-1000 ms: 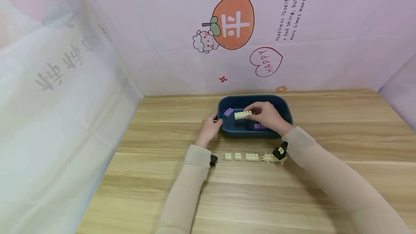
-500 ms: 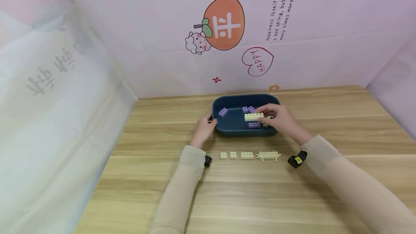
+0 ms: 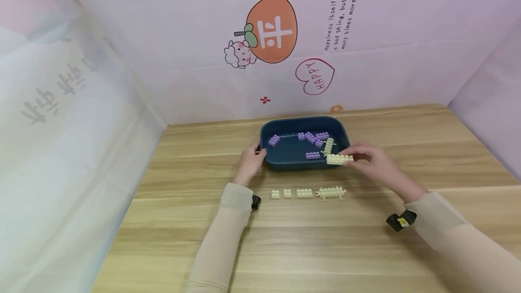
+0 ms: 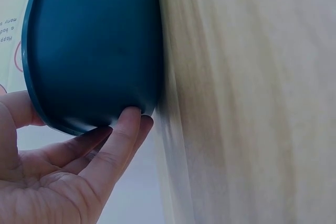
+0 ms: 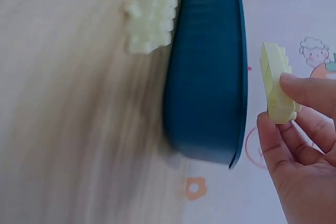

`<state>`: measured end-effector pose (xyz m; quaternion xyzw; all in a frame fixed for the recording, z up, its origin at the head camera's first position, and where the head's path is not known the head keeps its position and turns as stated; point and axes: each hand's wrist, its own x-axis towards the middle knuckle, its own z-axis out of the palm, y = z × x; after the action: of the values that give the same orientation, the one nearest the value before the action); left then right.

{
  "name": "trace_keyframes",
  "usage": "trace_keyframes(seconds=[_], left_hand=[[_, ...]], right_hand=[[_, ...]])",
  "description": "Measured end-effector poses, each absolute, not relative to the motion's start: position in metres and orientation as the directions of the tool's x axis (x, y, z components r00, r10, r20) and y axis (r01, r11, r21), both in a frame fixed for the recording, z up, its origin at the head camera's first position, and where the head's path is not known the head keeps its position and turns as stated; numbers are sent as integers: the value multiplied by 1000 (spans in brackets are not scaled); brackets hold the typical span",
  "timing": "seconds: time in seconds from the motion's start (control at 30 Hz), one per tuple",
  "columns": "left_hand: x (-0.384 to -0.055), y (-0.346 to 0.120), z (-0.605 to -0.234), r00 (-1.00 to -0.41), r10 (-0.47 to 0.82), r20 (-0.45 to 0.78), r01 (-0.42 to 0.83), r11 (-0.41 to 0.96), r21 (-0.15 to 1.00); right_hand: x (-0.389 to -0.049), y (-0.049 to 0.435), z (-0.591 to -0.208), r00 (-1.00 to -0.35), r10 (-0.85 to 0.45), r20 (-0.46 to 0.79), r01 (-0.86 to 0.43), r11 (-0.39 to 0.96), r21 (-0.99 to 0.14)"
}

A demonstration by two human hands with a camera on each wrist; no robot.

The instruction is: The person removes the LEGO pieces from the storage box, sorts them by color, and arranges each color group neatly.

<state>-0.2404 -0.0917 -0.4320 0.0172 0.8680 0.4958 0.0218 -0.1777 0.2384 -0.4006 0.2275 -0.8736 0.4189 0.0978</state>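
Note:
In the head view my right hand [image 3: 376, 166] pinches a long pale yellow toy brick [image 3: 337, 159] between thumb and fingers, over the front right corner of a dark blue plastic tray [image 3: 299, 165]. The right wrist view shows the thumb on the brick's studded side [image 5: 278, 85], with the fingertips at its end. My left hand [image 3: 250, 162] grips the tray's left end; its fingers lie against the outer wall [image 4: 100, 51] and the thumb is at the rim. Several purple bricks [image 3: 312, 155] lie inside the tray, beside a pale studded piece with small side prongs [image 3: 328, 146].
In front of the tray, a row on the wooden table [image 3: 285, 248] holds two small square pale bricks [image 3: 275, 194], a longer brick [image 3: 304, 193] and a long pronged studded piece [image 3: 331, 192]. A printed cloth [image 3: 203, 58] hangs behind the table.
My right hand has carried the pale brick rightward and toward me, from over the tray's middle to its front right corner, uncovering pieces inside. My left hand stays on the tray. The head view has shifted slightly.

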Motion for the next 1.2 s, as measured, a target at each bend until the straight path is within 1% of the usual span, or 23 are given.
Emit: trace_keyframes(seconds=[0.1, 0.27, 0.5, 0.93, 1.2], left_hand=[[-241, -92, -433, -998, 52, -24, 6, 510, 860], [-242, -93, -434, -998, 51, -24, 6, 516, 856], [-241, -94, -431, -998, 49, -24, 5, 528, 850], [-240, -91, -429, -997, 63, -33, 5, 521, 853], [-244, -92, -433, -996, 64, -54, -14, 506, 862]], right_hand=[[-169, 248, -404, -882, -308, 356, -471, 573, -671], [-158, 259, -409, -908, -276, 314, -418, 631, -654], [-149, 271, -420, -916, -279, 288, -401, 615, -679], [-130, 289, -441, -947, -273, 169, -314, 679, -664], [-129, 288, -446, -944, -286, 162, -320, 688, -651]])
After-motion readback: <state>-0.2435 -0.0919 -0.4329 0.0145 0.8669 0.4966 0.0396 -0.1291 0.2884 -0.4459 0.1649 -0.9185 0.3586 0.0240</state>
